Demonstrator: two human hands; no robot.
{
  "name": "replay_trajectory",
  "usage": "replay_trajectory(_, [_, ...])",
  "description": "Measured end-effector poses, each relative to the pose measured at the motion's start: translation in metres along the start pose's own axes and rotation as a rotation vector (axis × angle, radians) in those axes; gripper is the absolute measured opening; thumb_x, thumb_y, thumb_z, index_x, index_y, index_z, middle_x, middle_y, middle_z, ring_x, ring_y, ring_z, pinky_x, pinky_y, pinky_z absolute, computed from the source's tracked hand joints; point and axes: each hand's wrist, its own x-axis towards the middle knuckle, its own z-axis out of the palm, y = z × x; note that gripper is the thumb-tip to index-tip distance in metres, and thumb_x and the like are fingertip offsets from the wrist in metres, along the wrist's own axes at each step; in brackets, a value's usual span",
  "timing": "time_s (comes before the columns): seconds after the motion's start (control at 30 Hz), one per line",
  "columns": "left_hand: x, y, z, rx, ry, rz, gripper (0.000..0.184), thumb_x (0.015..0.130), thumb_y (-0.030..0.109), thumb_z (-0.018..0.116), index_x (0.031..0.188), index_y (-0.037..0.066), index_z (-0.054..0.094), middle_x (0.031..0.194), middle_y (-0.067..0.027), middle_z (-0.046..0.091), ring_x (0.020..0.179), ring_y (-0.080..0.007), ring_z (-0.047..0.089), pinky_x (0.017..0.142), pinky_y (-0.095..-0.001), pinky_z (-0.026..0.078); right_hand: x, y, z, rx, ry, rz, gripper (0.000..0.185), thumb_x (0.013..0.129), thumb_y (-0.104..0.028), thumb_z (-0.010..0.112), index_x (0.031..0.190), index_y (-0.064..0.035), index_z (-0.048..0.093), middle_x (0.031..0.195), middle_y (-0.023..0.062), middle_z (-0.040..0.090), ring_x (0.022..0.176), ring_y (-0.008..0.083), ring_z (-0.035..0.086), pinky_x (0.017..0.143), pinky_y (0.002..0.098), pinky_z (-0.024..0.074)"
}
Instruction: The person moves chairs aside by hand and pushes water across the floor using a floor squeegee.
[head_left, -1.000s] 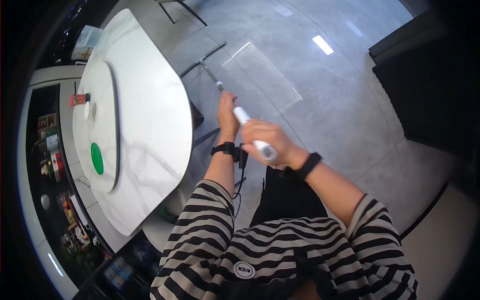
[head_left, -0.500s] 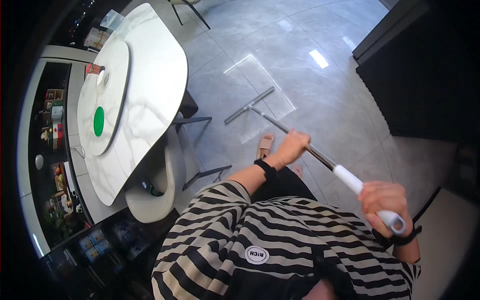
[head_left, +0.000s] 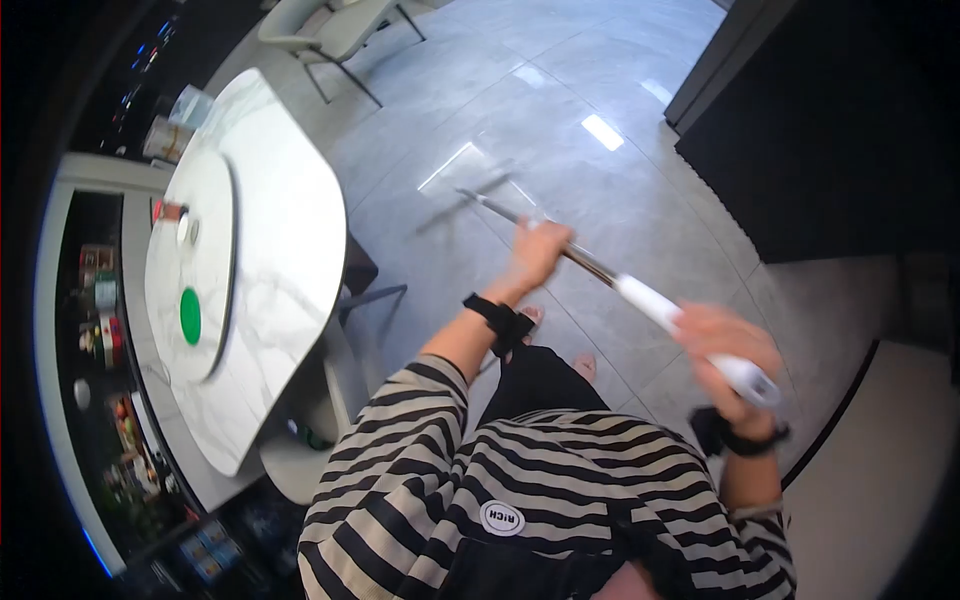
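A floor squeegee with a long metal pole slants from my right side toward the floor ahead. My left hand is wrapped round the pole partway down. Higher up, the fingers of my right hand close round the white handle grip, near its end with the hanging hole. The thin, bar-shaped squeegee head is smeared by motion over the grey tiles; whether it touches them I cannot tell. Black bands circle both wrists.
To the left stands a marble-patterned table carrying a round turntable and a green disc. One pale chair is tucked beside it; another chair stands farther off. A dark cabinet-like block is at the right. My feet are below.
Both hands have moved forward, away from my body, still gripping the squeegee. Its head has gone farther out and blurred. The view has shifted, bringing more of the far chair into sight.
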Motion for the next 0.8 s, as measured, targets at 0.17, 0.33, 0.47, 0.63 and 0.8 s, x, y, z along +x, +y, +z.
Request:
replay_trajectory(0.17, [0.056, -0.169, 0.0, -0.113, -0.053, -0.329, 0.022, 0.084, 0.012, 0.041, 0.099, 0.014, 0.057, 0.099, -0.0062, 0.062, 0.103, -0.0282, 0.055, 0.1, -0.0585, 0.02, 0.1, 0.11, 0.094, 0.195, 0.029, -0.078, 0.007, 0.072, 0.003, 0.06, 0.075, -0.0025, 0.056, 0.09, 0.0117, 0.065, 0.097, 0.0291, 0.061, 0.095, 0.0464, 0.0407])
replay_trajectory(0.33, [0.073, -0.241, -0.006, -0.007, -0.063, -0.41, 0.022, 0.085, 0.015, 0.045, 0.102, 0.011, 0.059, 0.106, -0.0099, 0.061, 0.1, -0.0309, 0.056, 0.086, -0.0415, 0.042, 0.144, 0.159, 0.163, 0.227, 0.058, 0.036, 0.008, 0.072, -0.001, 0.065, 0.074, -0.0008, 0.058, 0.081, 0.0101, 0.064, 0.087, 0.0263, 0.062, 0.085, 0.0371, 0.0463])
replay_trajectory(0.47, [0.053, -0.252, 0.01, -0.028, -0.106, -0.211, 0.029, 0.077, 0.005, 0.058, 0.105, 0.01, 0.057, 0.11, -0.0118, 0.057, 0.099, -0.0334, 0.056, 0.082, -0.039, 0.045, 0.122, 0.145, 0.172, 0.16, 0.091, 0.097, 0.008, 0.07, -0.001, 0.065, 0.071, 0.0, 0.057, 0.076, 0.0107, 0.062, 0.08, 0.0262, 0.062, 0.076, 0.0335, 0.0485])
replay_trajectory(0.63, [0.011, -0.202, 0.031, -0.093, -0.321, -0.158, 0.034, 0.071, 0.01, 0.068, 0.104, 0.011, 0.058, 0.107, -0.0108, 0.058, 0.093, -0.0308, 0.059, 0.079, -0.0393, 0.048, 0.054, 0.054, 0.14, 0.032, 0.11, 0.092, 0.005, 0.067, 0.001, 0.058, 0.069, 0.0, 0.054, 0.072, 0.0117, 0.057, 0.068, 0.0276, 0.058, 0.063, 0.0324, 0.0477])
replay_trajectory(0.8, [-0.076, -0.111, 0.088, -0.076, -0.533, 0.033, 0.015, 0.071, 0.02, 0.061, 0.083, 0.012, 0.064, 0.093, -0.0138, 0.063, 0.087, -0.0319, 0.061, 0.073, -0.0428, 0.049, -0.064, -0.067, 0.119, -0.02, 0.063, 0.329, 0.004, 0.066, -0.004, 0.056, 0.066, -0.0005, 0.058, 0.069, 0.0085, 0.061, 0.076, 0.0276, 0.064, 0.086, 0.0442, 0.0466])
